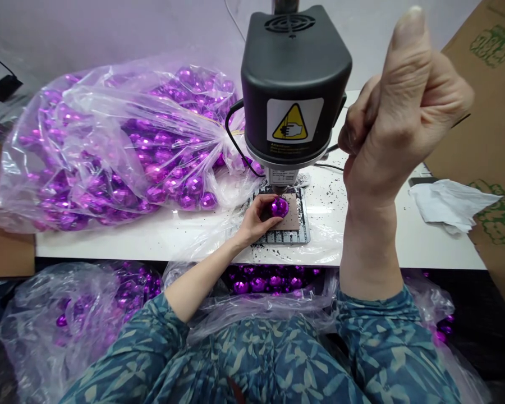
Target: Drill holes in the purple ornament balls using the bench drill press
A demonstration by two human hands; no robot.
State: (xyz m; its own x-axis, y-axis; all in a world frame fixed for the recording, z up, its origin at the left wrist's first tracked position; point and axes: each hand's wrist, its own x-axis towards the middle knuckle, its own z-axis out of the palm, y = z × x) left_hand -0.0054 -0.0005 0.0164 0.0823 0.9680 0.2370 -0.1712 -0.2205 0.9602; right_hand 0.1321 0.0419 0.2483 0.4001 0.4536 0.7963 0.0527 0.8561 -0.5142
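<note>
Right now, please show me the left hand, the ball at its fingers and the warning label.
Left hand [251, 221], head view: its back.
Ball [280, 207], head view: middle of its shiny front.
Warning label [295, 121], head view: its yellow triangle.

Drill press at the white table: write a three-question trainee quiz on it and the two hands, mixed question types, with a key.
1. Which hand holds the purple faceted ball?
2. True or false: the right hand is raised beside the black motor housing, its fingers curled.
3. Fill in: a flat brown ____ lies on the grooved base plate.

Key:
1. The left hand.
2. True.
3. Board.
</note>
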